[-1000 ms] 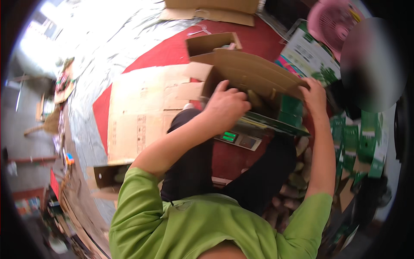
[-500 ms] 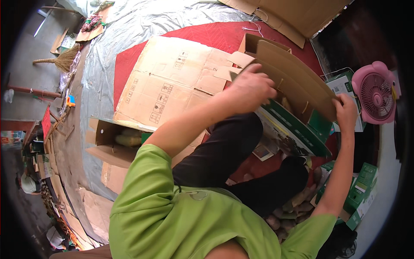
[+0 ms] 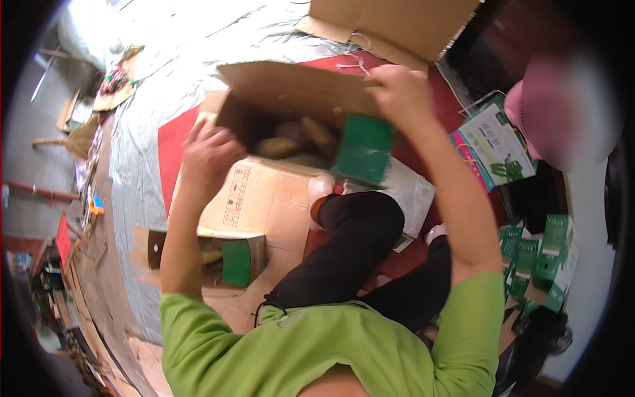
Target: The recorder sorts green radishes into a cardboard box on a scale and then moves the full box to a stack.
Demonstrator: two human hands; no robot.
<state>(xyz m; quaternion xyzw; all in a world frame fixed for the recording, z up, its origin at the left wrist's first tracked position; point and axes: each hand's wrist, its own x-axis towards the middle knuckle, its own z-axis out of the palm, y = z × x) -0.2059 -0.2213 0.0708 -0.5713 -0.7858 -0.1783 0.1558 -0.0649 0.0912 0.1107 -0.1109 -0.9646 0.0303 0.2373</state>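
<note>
An open cardboard carton [image 3: 297,89] with a green end flap is held up in front of me, tipped so that its inside shows. My left hand [image 3: 211,155] is closed on its left end. At the far right corner, my right hand [image 3: 403,96] grips the raised long flap. Several brownish, rounded and elongated pieces [image 3: 281,147] lie inside, too blurred to name. Beneath the carton lies a large printed cardboard sheet [image 3: 271,198]. A second open carton [image 3: 254,258] with a green flap stands on the left, past my left forearm.
A pale box [image 3: 410,198] sits by my knee on the red mat [image 3: 173,142]. To the right are a white-and-green box [image 3: 496,142], a pink fan [image 3: 555,106] and several green cartons [image 3: 552,258]. A tall cardboard panel [image 3: 397,26] stands at the back; a broom [image 3: 83,139] lies far left.
The carton has moved left from my right side to in front of me, carried by both hands. My left hand has shifted to its left end. The pale box now shows where the carton was.
</note>
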